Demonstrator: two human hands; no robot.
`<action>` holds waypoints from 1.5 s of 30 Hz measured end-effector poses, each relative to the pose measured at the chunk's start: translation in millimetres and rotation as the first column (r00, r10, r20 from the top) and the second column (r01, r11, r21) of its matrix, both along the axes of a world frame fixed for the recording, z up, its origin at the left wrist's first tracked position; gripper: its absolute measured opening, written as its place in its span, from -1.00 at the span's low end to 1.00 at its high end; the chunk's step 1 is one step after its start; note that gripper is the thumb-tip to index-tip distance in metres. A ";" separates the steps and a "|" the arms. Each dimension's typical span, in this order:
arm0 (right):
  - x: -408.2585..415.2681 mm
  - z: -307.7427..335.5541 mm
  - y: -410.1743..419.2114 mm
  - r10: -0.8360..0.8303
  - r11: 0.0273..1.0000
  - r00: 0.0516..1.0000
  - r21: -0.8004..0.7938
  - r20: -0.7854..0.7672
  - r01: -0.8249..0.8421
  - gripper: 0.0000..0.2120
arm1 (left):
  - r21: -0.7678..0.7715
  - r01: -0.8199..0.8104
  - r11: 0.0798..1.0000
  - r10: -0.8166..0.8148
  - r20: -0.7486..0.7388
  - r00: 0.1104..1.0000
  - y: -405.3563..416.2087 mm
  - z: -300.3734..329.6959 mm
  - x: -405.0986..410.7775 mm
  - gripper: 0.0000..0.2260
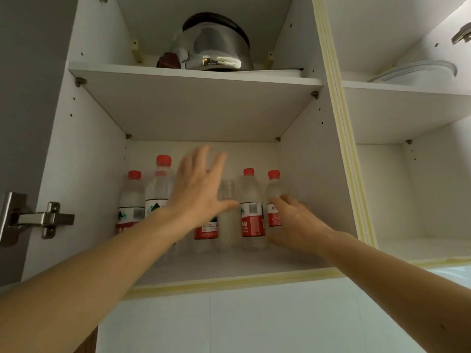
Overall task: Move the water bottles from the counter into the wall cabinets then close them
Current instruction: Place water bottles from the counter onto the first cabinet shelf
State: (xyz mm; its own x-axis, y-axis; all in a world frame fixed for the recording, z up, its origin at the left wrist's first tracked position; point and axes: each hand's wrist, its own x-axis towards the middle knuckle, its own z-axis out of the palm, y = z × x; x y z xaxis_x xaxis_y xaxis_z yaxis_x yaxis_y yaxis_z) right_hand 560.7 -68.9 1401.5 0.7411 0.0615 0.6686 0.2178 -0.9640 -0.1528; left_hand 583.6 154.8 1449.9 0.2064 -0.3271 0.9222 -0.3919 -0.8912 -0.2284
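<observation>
Left hand: the left hand [197, 192] reached into the wall cabinet [76, 159], fingers spread and straight, grasping nothing.
Right hand: the right hand [297, 224] lay released, fingertips touching the rightmost bottle [274, 200].
Bottles: the water bottles [251, 210] were clear plastic with red caps and red labels (one label-less).
Position: upright on the lower shelf [229, 266], long axes vertical.
</observation>
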 end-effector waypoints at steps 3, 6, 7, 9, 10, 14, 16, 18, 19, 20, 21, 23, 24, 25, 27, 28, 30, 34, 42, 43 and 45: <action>12.2 8.5 -5.9 -0.045 0.998 0.999 -0.046 -0.009 0.044 -0.11 | 0.234 -0.055 0.971 0.076 -0.079 0.994 -30.2 -5.8 16.7 -0.01; 23.0 13.8 -9.3 -0.162 0.958 0.986 -0.236 0.032 0.165 0.01 | 0.357 -0.155 0.921 0.206 -0.110 0.972 -43.4 -2.7 41.4 -0.02; 26.5 15.3 -10.1 -0.218 0.916 0.973 -0.326 0.082 0.232 0.07 | 0.387 -0.189 0.902 0.246 -0.103 0.964 -47.0 0.0 47.8 0.00; 33.6 18.9 -11.4 -0.300 0.826 0.941 -0.452 0.154 0.338 0.17 | 0.408 -0.237 0.882 0.304 -0.107 0.946 -54.4 4.8 58.0 0.02; 37.0 20.4 -12.1 -0.336 0.788 0.928 -0.490 0.164 0.372 0.22 | 0.406 -0.256 0.878 0.329 -0.121 0.937 -58.6 6.1 62.5 0.01; 52.0 26.9 -15.4 -0.484 0.660 0.858 -0.572 0.173 0.488 0.38 | 0.430 -0.376 0.821 0.471 -0.135 0.872 -75.3 2.7 76.2 0.02; 59.4 28.4 -16.6 -0.529 0.610 0.827 -0.592 0.190 0.526 0.41 | 0.460 -0.413 0.786 0.526 -0.148 0.838 -83.7 -2.3 83.4 0.11; 66.5 28.7 -16.2 -0.558 0.569 0.803 -0.607 0.211 0.555 0.42 | 0.486 -0.433 0.759 0.561 -0.151 0.814 -91.1 -7.3 89.7 0.16; 70.5 28.7 -15.9 -0.570 0.547 0.791 -0.617 0.220 0.566 0.42 | 0.490 -0.434 0.756 0.566 -0.155 0.810 -93.6 -9.6 93.1 0.18; 75.1 28.2 -16.2 -0.581 0.525 0.780 -0.625 0.234 0.578 0.41 | 0.490 -0.436 0.754 0.567 -0.153 0.809 -95.1 -11.2 96.9 0.19; 79.6 28.4 -17.1 -0.589 0.504 0.768 -0.629 0.251 0.592 0.40 | 0.490 -0.444 0.750 0.570 -0.138 0.810 -95.7 -11.2 100.5 0.20; 86.6 29.9 -19.1 -0.608 0.465 0.748 -0.644 0.267 0.608 0.39 | 0.500 -0.469 0.728 0.581 -0.086 0.809 -94.2 -10.0 106.3 0.22; 89.7 30.5 -19.7 -0.618 0.452 0.741 -0.653 0.263 0.608 0.38 | 0.503 -0.478 0.720 0.585 -0.069 0.808 -91.6 -10.6 108.7 0.22; 92.9 30.9 -20.6 -0.626 0.441 0.735 -0.659 0.261 0.610 0.38 | 0.499 -0.481 0.721 0.584 -0.064 0.809 -89.2 -11.2 110.7 0.23; 99.5 31.5 -21.9 -0.640 0.415 0.720 -0.668 0.268 0.618 0.38 | 0.489 -0.469 0.736 0.570 -0.072 0.819 -86.1 -12.4 114.3 0.22; 102.8 31.7 -22.1 -0.646 0.402 0.713 -0.673 0.272 0.621 0.39 | 0.490 -0.459 0.741 0.561 -0.077 0.824 -85.7 -12.6 115.8 0.22; 107.8 31.7 -21.9 -0.654 0.384 0.704 -0.680 0.277 0.624 0.39 | 0.494 -0.450 0.744 0.553 -0.078 0.829 -86.9 -13.9 116.8 0.22; 106.2 32.2 -22.6 -0.669 0.355 0.688 -0.692 0.282 0.628 0.37 | 0.490 -0.449 0.747 0.549 -0.074 0.832 -93.8 -15.2 115.4 0.20; 64.7 28.1 -10.8 -0.594 0.471 0.759 -0.651 0.265 0.596 0.06 | 0.425 -0.211 0.880 0.290 -0.130 0.948 -77.3 0.4 87.8 -0.10; 53.8 28.2 -9.8 -0.565 0.501 0.783 -0.645 0.261 0.577 -0.02 | 0.382 -0.146 0.912 0.212 -0.134 0.968 -69.8 5.4 79.1 -0.14; 30.3 26.6 -6.9 -0.491 0.568 0.831 -0.626 0.263 0.534 -0.10 | 0.301 -0.064 0.952 0.099 -0.103 0.990 -52.9 13.0 57.4 -0.22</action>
State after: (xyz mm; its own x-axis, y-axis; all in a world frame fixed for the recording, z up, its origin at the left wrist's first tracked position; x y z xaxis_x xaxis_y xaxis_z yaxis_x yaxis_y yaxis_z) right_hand 591.0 -75.8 1428.1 0.7540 0.1129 0.6472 -0.3579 -0.7555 0.5487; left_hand 640.9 101.9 1462.8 0.3425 -0.5594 0.7548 -0.3603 -0.8202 -0.4444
